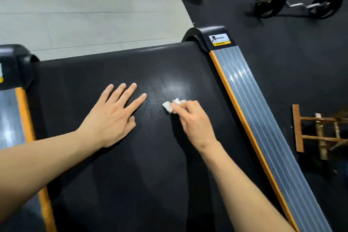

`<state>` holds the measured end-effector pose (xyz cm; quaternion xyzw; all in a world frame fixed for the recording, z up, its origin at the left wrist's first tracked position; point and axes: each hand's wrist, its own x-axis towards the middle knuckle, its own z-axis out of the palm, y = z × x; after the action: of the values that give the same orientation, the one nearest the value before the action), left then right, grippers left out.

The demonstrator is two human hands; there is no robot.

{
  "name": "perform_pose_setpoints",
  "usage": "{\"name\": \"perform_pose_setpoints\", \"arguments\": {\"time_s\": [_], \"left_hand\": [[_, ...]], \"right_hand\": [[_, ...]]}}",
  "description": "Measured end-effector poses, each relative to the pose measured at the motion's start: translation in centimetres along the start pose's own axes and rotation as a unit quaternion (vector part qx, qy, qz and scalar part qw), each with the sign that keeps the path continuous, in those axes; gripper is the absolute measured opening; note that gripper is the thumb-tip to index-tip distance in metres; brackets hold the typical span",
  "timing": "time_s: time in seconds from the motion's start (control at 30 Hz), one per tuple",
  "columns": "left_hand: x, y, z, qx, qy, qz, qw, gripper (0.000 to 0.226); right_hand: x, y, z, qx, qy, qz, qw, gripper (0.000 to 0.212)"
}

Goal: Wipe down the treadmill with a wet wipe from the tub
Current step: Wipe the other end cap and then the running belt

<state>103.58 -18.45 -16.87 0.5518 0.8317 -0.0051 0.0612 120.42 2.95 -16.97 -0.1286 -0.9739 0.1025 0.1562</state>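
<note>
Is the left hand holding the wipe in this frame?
No. The left hand lies flat with fingers spread on the treadmill belt, while the right hand pinches the crumpled white wipe.

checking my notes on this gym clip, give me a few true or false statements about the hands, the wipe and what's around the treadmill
1. The right hand pinches a crumpled white wipe against the treadmill belt. True.
2. The left hand grips the wipe too. False: it lies flat on the belt with fingers spread, apart from the wipe.
3. A barbell lies on the floor beyond the treadmill. True.
4. The side rail has a green edge. False: its edge is orange.
5. The wipe tub stands on the belt. False: no tub is in view.
</note>
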Motion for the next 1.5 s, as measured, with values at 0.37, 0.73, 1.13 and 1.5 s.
{"name": "perform_pose_setpoints", "arguments": {"time_s": [0.37, 0.73, 1.13, 1.5], "left_hand": [[2.7, -1.4, 2.1, -0.048, 0.04, -0.063, 0.996, 0.069], [2.8, -1.7, 2.4, -0.053, 0.047, -0.066, 0.995, 0.07], [2.8, -1.8, 2.7, -0.057, 0.052, -0.063, 0.995, 0.068], [2.7, -1.8, 2.8, -0.078, 0.058, -0.057, 0.994, 0.069]], "right_hand": [[7.1, -2.3, 4.5, -0.059, 0.077, 0.126, 0.987, 0.028], [11.9, 6.0, 3.8, -0.123, 0.135, 0.235, 0.955, 0.023], [16.5, 7.8, 3.9, -0.167, 0.091, 0.156, 0.969, 0.022], [18.6, 5.9, 4.1, -0.147, 0.026, -0.027, 0.988, 0.03]]}}
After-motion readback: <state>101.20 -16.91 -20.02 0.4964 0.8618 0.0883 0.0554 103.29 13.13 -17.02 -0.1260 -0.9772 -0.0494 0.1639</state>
